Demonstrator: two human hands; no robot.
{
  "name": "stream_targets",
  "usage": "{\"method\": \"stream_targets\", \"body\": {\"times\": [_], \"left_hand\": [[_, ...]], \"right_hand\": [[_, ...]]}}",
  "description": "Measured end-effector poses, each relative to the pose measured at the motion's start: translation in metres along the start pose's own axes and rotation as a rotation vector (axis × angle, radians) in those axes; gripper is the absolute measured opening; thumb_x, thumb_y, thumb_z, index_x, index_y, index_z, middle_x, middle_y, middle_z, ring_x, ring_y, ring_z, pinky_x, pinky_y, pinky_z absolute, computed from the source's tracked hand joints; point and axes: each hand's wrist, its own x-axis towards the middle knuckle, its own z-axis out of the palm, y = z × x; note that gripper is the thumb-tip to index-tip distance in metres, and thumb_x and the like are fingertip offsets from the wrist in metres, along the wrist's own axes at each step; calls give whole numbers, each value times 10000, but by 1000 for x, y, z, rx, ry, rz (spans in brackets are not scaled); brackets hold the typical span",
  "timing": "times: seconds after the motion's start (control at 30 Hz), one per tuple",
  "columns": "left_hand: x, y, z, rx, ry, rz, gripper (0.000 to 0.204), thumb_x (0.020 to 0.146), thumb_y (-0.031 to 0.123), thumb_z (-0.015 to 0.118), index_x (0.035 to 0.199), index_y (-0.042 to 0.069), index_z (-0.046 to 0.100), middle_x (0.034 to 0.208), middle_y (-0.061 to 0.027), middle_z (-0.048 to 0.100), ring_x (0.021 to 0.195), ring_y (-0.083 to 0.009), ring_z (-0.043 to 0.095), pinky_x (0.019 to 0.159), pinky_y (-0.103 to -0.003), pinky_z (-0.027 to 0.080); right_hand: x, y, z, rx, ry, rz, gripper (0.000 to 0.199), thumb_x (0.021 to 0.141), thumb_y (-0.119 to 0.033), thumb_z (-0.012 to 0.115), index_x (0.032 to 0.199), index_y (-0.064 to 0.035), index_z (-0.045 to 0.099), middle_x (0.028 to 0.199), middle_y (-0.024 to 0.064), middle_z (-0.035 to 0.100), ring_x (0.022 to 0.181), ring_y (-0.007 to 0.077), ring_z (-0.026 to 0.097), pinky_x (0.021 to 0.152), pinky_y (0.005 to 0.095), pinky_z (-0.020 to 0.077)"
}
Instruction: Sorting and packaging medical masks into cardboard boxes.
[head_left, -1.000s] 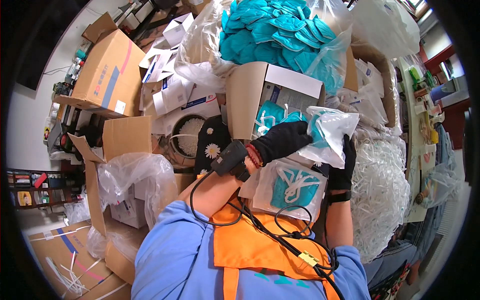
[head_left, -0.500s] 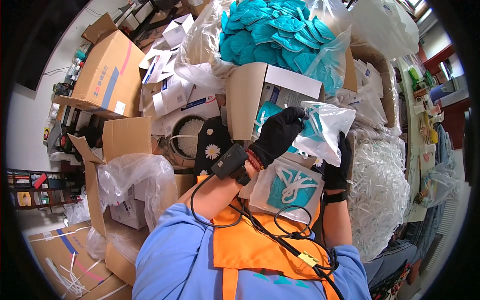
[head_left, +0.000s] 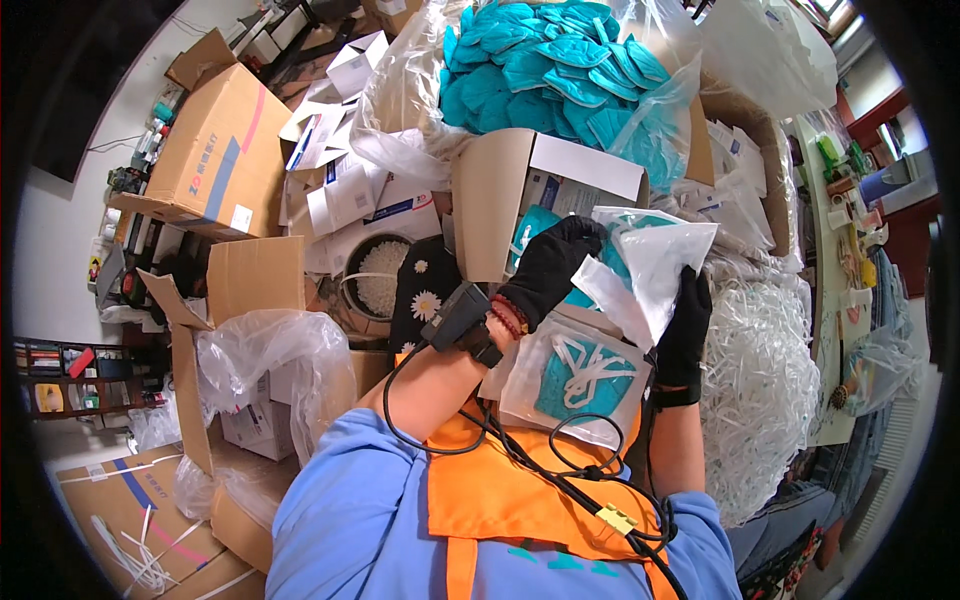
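My left hand (head_left: 556, 262), in a black glove, is closed at the left side of a clear and white plastic bag (head_left: 668, 262). Its fingertips are partly hidden there. A teal folded mask (head_left: 634, 240) shows inside that bag. On the bag's right edge, my right hand (head_left: 684, 335), also gloved in black, is closed with its thumb side against the plastic. Below both hands, a second bagged teal mask (head_left: 585, 378) with white straps lies on my lap. Just beyond my left hand, an open white box (head_left: 585, 160) holds more teal masks (head_left: 535, 228).
A big plastic-lined carton of teal masks (head_left: 550, 70) stands ahead. White strap material (head_left: 755, 390) is heaped at right. Cartons (head_left: 215, 150) and an open lined box (head_left: 255, 270) stand left, near a round container of white pellets (head_left: 378, 280). Black cables (head_left: 560, 480) cross my apron.
The bag has been turned and spread flatter, and a white strip of it now points down to the left. My left hand stays near the same place; my right hand has shifted slightly.
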Motion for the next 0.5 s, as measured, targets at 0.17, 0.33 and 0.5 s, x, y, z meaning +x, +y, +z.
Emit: {"method": "stream_targets", "body": {"times": [0.17, 0.33, 0.5], "left_hand": [[2, 5, 9, -317, 68, -81, 284, 922, 40, 536, 1199, 28, 597, 978, -60, 663, 865, -131, 623, 798, -264, 517], [2, 1, 4, -251, 54, -37, 316, 919, 41, 548, 1231, 40, 599, 953, -31, 653, 818, -108, 597, 752, -262, 513], [3, 5, 7, -154, 95, -65, 253, 922, 67, 569, 1157, 54, 661, 945, -65, 672, 824, -153, 632, 756, -291, 523]], "right_hand": [[0, -2, -8, -27, -105, 44, 332, 983, -245, 564, 1210, -4, 594, 1087, 67, 642, 965, 153, 583, 852, 293, 458], [1, 1, -10, 32, -99, 94, 360, 985, -244, 561, 1244, 5, 581, 1119, 76, 644, 1011, 163, 584, 891, 301, 459], [5, 8, -17, 2, -115, 60, 347, 983, -223, 564, 1233, 15, 589, 1117, 70, 648, 998, 165, 593, 886, 296, 462]]}}
